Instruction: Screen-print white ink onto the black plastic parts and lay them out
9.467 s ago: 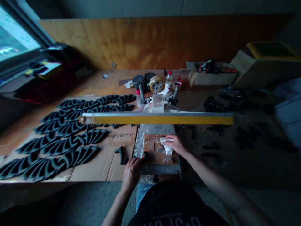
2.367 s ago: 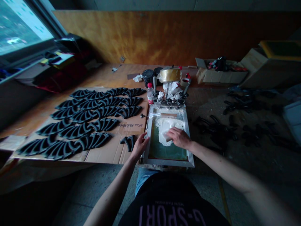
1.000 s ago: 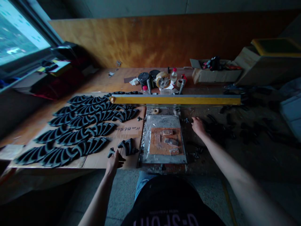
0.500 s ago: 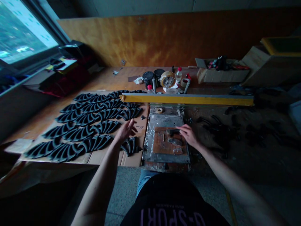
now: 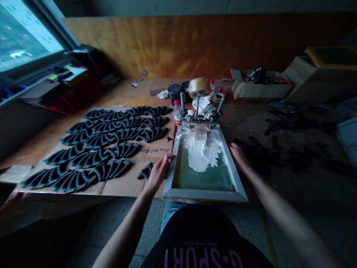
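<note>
A screen frame (image 5: 205, 194) with metal rails lies lengthwise at the middle of the bench (image 5: 111, 97), its near rail by the front edge. White paste (image 5: 199, 154) covers the far and middle part of its green mesh (image 5: 203, 182), and a pale flat piece (image 5: 200, 134) lies across the far end. Beyond that stand 2 metal posts, the left post (image 5: 182, 101) and the right post (image 5: 221, 103), with a roll of tape (image 5: 199, 86) between and above them.

The left hand (image 5: 158, 172) has its fingertips at the left rail; the right hand (image 5: 238, 154) is at the right rail. How tightly either grip closes cannot be told, since the rails and the angle hide the undersides.

The frame looks rigid and moderately heavy, probably steadiest held by both side rails towards the near corners. The mesh seems thin and easily dented, so fingers belong on metal; the paste looks thick, wet and slippery, liable to smear or creep if tilted sharply.

Just beside the left hand, a black curved part (image 5: 145, 171) rests on cardboard (image 5: 115, 186), with rows of similar parts (image 5: 90, 175) towards the bench's left edge. More dark parts (image 5: 279, 121) lie towards the right edge.
</note>
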### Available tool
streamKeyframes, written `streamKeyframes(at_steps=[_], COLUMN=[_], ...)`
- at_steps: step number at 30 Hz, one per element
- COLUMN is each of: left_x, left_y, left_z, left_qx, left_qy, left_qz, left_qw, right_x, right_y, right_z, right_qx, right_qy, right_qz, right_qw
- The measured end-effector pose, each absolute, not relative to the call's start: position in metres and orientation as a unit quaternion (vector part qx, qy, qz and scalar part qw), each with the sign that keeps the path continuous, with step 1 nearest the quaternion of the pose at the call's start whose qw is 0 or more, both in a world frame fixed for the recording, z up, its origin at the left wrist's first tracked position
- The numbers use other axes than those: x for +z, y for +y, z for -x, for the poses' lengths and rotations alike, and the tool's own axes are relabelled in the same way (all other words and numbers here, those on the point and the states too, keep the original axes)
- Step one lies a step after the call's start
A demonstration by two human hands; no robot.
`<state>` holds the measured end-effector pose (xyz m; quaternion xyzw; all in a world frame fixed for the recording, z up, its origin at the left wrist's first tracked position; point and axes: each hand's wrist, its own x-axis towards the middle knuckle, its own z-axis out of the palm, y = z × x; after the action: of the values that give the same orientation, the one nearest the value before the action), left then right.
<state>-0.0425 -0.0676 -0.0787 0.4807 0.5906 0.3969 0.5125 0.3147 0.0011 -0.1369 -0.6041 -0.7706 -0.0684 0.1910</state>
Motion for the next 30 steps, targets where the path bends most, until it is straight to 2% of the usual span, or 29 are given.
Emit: streamKeyframes(at_steps=[3, 6, 12, 17, 20, 23, 25, 27, 30], left_x=[-0.121, -0.149, -0.171, -0.178, -0.175, -0.172, -0.171, -0.168, -0.152], left_y=[-0.078, -0.076, -0.072, -0.072, -0.071, -0.070, -0.070, -0.070, -0.069], left_z=[0.039, 0.037, 0.045, 0.046, 0.044, 0.044, 0.043, 0.043, 0.043], left_qx=[0.373, 0.357, 0.339, 0.344, 0.352, 0.358, 0.358, 0.359, 0.349], left_qy=[0.620, 0.641, 0.645, 0.640, 0.629, 0.620, 0.620, 0.623, 0.620], left_qz=[-0.467, -0.474, -0.476, -0.471, -0.454, -0.436, -0.433, -0.431, -0.430], left_qw=[0.508, 0.487, 0.493, 0.500, 0.523, 0.545, 0.547, 0.545, 0.556], right_x=[-0.115, -0.097, -0.103, -0.104, -0.102, -0.111, -0.118, -0.119, -0.106], right_y=[0.031, 0.050, 0.021, -0.017, -0.016, -0.022, -0.032, -0.037, -0.017], right_z=[-0.313, -0.269, -0.209, -0.234, -0.238, -0.232, -0.231, -0.230, -0.225], right_qx=[-0.035, 0.017, 0.087, 0.110, 0.140, 0.080, 0.055, 0.080, 0.138], right_qy=[-0.740, -0.764, -0.858, -0.947, -0.937, -0.917, -0.925, -0.933, -0.901], right_qz=[0.618, 0.562, 0.491, 0.288, 0.298, 0.355, 0.332, 0.308, 0.360], right_qw=[0.263, 0.317, 0.126, 0.094, 0.114, 0.165, 0.175, 0.170, 0.200])
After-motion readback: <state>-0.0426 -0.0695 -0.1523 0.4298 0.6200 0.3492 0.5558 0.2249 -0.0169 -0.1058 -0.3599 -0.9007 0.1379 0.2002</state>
